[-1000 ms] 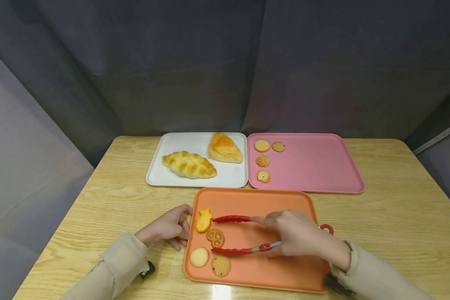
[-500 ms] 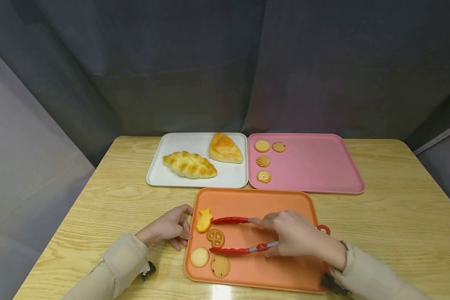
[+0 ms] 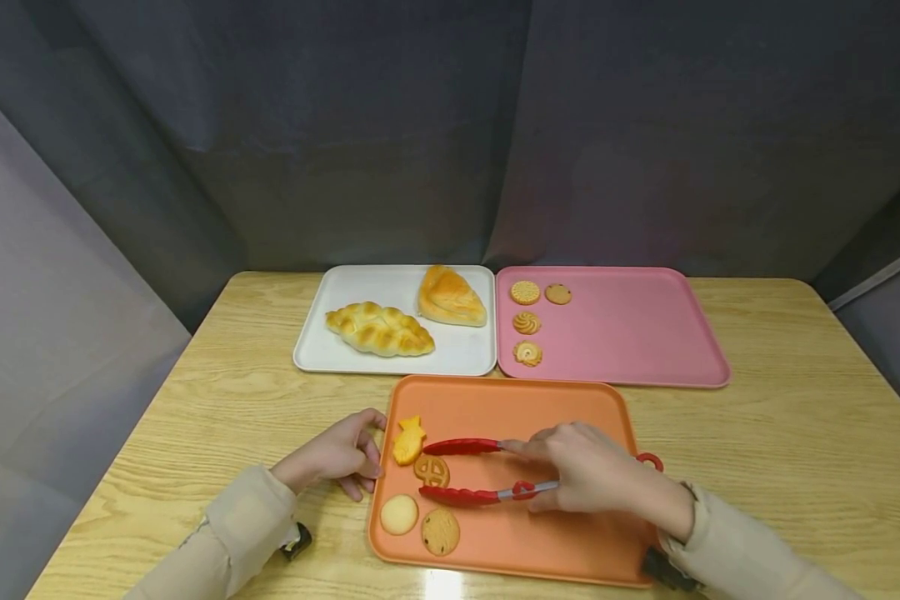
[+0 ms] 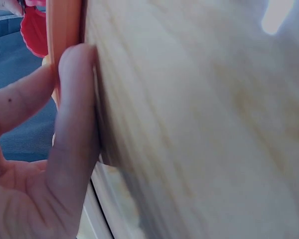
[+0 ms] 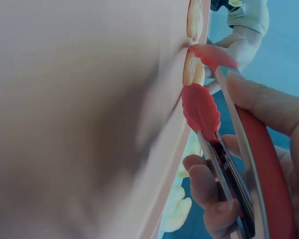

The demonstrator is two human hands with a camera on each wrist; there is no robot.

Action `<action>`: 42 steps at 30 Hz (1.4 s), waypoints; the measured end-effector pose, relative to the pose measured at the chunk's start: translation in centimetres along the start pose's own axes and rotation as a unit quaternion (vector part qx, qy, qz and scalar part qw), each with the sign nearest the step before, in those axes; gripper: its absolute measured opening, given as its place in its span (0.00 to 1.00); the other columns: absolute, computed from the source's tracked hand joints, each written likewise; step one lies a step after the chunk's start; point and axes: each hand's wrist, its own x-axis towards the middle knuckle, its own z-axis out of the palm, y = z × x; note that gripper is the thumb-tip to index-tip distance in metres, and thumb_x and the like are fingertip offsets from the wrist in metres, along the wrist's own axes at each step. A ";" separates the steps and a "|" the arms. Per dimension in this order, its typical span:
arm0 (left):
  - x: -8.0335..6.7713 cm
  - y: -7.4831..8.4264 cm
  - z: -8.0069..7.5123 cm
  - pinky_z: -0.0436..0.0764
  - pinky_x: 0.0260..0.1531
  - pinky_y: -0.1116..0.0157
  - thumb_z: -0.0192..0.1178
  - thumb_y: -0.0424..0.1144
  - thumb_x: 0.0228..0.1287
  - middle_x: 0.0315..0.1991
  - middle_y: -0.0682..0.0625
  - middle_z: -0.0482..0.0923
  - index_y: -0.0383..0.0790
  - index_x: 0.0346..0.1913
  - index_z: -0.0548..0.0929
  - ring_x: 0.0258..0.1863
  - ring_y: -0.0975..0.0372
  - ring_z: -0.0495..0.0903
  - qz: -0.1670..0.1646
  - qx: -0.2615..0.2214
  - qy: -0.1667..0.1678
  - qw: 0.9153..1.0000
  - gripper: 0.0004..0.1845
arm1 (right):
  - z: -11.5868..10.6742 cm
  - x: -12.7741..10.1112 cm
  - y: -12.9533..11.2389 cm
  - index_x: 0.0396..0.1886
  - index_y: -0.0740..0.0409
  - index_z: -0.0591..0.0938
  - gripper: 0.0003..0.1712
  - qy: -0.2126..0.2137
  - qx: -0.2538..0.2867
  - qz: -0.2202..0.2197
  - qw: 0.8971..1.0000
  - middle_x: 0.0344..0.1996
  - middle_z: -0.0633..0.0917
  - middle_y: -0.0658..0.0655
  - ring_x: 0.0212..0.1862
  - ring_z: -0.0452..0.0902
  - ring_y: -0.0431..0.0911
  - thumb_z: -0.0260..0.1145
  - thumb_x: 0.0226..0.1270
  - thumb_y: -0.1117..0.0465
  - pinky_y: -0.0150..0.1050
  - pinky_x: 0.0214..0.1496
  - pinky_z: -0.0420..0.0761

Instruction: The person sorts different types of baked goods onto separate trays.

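Observation:
My right hand (image 3: 588,467) grips red-tipped tongs (image 3: 468,497) over the orange tray (image 3: 525,550). In the head view, the two tips stand on either side of a pretzel-shaped cookie (image 3: 431,472), spread a little apart. The upper tip comes right up to a yellow fish-shaped cookie (image 3: 408,442). Below the lower tip lie a plain round cookie (image 3: 399,515) and a speckled round cookie (image 3: 440,532). At the tray's left rim is my left hand (image 3: 345,450); the left wrist view shows its fingertips (image 4: 77,59) touching the orange rim.
Behind, a white tray (image 3: 311,350) bears a braided loaf (image 3: 380,329) and a triangular pastry (image 3: 450,296). Beside it, a pink tray (image 3: 630,325) has several small cookies along its left side, including a swirl cookie (image 3: 527,323). Dark curtains (image 3: 375,150) hang behind the wooden table (image 3: 787,400).
The tongs shifted slightly left, then their tips drew closer together around the pretzel-shaped cookie, which moved up a little. The speckled cookie moved slightly left earlier. My left hand stayed put.

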 end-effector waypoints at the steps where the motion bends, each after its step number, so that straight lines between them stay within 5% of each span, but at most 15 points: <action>1: 0.0 0.0 0.0 0.79 0.12 0.61 0.57 0.21 0.50 0.25 0.42 0.73 0.33 0.54 0.62 0.16 0.58 0.77 0.000 0.000 0.000 1.000 0.27 | 0.0 0.0 0.0 0.53 0.53 0.80 0.35 0.000 0.000 0.001 1.000 0.30 0.82 0.45 0.30 0.75 0.36 0.75 0.40 0.49 0.33 0.28 0.74; 9: -0.1 0.2 0.1 0.79 0.12 0.60 0.58 0.21 0.50 0.25 0.42 0.73 0.32 0.54 0.61 0.16 0.57 0.76 0.003 -0.001 0.004 1.000 0.28 | -0.3 -0.4 0.2 0.53 0.54 0.79 0.34 -0.006 0.006 0.010 1.000 0.34 0.84 0.47 0.33 0.77 0.37 0.74 0.42 0.49 0.36 0.33 0.77; 26: -0.2 0.4 0.2 0.79 0.12 0.60 0.58 0.21 0.50 0.25 0.42 0.73 0.32 0.54 0.62 0.16 0.58 0.76 0.005 0.003 0.006 1.000 0.27 | -1.2 -1.4 1.1 0.55 0.56 0.77 0.36 0.005 0.038 0.048 0.998 0.31 0.83 0.45 0.24 0.69 0.34 0.74 0.43 0.51 0.28 0.24 0.66; 39: -0.1 0.2 0.1 0.79 0.12 0.61 0.58 0.21 0.50 0.25 0.42 0.73 0.32 0.54 0.61 0.16 0.58 0.76 0.001 0.004 0.003 1.000 0.28 | -1.6 -2.6 2.3 0.55 0.57 0.77 0.36 0.045 0.012 0.065 0.997 0.40 0.84 0.53 0.38 0.80 0.44 0.75 0.43 0.51 0.36 0.32 0.78; 42: -0.1 0.1 0.1 0.79 0.12 0.61 0.58 0.21 0.49 0.25 0.42 0.73 0.32 0.54 0.61 0.16 0.58 0.76 0.002 0.005 0.002 1.000 0.27 | -1.8 -2.9 2.5 0.55 0.57 0.77 0.37 0.052 0.013 0.077 0.996 0.35 0.85 0.50 0.32 0.78 0.41 0.75 0.42 0.51 0.33 0.27 0.74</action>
